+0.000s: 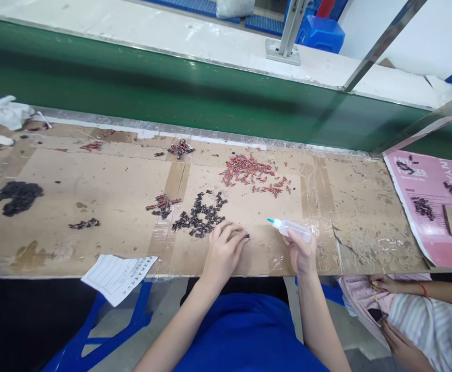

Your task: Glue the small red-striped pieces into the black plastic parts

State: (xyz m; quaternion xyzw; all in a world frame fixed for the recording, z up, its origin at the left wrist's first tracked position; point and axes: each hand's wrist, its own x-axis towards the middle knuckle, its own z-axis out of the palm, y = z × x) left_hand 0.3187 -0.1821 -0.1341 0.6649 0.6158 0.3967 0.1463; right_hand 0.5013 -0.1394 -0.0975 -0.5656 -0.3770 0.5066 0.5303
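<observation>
My left hand (pixel 226 245) rests low over the cardboard, its fingers closed on a small black part (pixel 246 236) that shows at the fingertips. Held in my right hand (pixel 302 252) is a clear squeeze bottle (pixel 294 230) with a blue tip, tilted so the tip points left, a short way from the left fingertips. Beside my left hand lies a loose pile of small black parts (pixel 200 214). Further back spreads a heap of small red pieces (pixel 247 170). A smaller cluster of red-and-black pieces (pixel 163 205) lies left of the black pile.
Cardboard (pixel 125 206) covers the bench, backed by a green conveyor belt (pixel 171 93). At left are a dark pile (pixel 18 197) and a paper sheet (pixel 119 276) over the front edge. A co-worker's hands (pixel 385 283) are at lower right, below a pink sheet (pixel 439 237).
</observation>
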